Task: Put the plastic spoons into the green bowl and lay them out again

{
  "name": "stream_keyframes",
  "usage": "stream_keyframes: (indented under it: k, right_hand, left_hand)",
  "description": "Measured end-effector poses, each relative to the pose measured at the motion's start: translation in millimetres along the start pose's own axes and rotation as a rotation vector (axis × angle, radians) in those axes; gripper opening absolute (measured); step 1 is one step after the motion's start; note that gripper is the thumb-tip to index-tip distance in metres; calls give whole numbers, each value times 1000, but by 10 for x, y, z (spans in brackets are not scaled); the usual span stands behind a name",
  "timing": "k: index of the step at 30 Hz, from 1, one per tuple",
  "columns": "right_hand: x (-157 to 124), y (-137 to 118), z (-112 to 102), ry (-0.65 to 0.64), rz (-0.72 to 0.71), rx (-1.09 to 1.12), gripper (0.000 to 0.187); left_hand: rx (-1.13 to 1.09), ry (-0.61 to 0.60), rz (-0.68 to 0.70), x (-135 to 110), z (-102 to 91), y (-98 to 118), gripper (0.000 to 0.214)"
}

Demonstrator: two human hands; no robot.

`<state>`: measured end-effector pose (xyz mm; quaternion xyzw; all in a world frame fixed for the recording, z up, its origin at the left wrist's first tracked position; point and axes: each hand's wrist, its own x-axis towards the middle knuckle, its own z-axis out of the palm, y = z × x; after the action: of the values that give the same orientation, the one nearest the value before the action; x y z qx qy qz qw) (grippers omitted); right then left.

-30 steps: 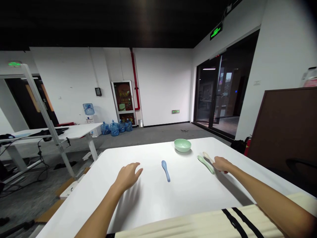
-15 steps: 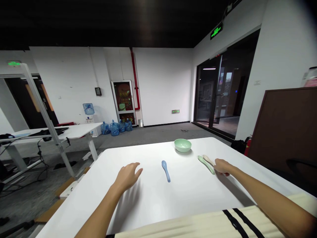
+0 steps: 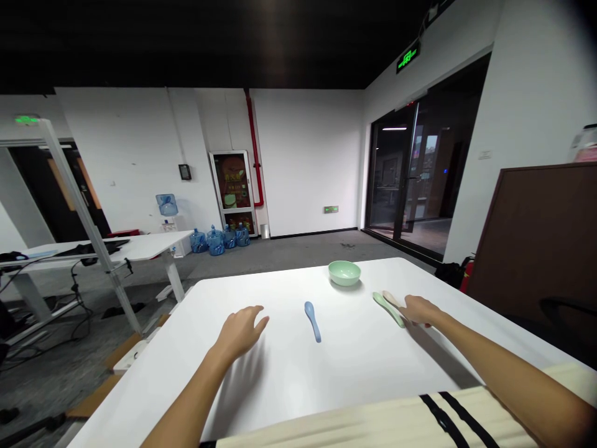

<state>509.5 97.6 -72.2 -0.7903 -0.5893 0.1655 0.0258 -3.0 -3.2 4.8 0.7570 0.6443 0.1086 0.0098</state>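
My left hand point(image 3: 240, 331) hovers over the left side of the white table point(image 3: 289, 386), thumb and fingers apart, holding nothing. To its right lies a blue spoon point(image 3: 312, 321), untouched, with its bowl end pointing away from me. On the right, my right hand point(image 3: 418, 310) is closed at the handle end of a beige spoon point(image 3: 390, 298); the fingers cover that end. A light green spoon point(image 3: 388, 310) lies close beside the beige one, just left of the hand. Farther back stands a green bowl point(image 3: 344, 274), upright, apart from both hands.
A dark brown cabinet or panel point(image 3: 536, 242) rises beyond the table's right edge. Behind the table, several blue water bottles point(image 3: 215, 241) stand on the floor by the wall. Another white table point(image 3: 153, 244) with a metal post point(image 3: 81, 205) is at left.
Hardly anything differs. Both hands keep their places, and the spoons and bowl stay where they were.
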Motion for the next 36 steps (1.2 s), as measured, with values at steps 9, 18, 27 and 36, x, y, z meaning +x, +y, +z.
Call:
stream_keyframes:
  k: [9,18,27,36]
  right_hand:
    - [-5,-259,159,153,-172,-145,35]
    - [-38,-309,225,123,-127,-70,50]
    - [-165,-744,61,111,-224,-21,20]
    - [-230,-1033,242,65,-298,-83,21]
  left_hand:
    - [6,1,6,24,26,-14,52]
    - [-1,3,9,25,16,-10,51]
    - [-3,14,19,18,23,-31,50]
    - [-5,19,26,5,15,-46,50]
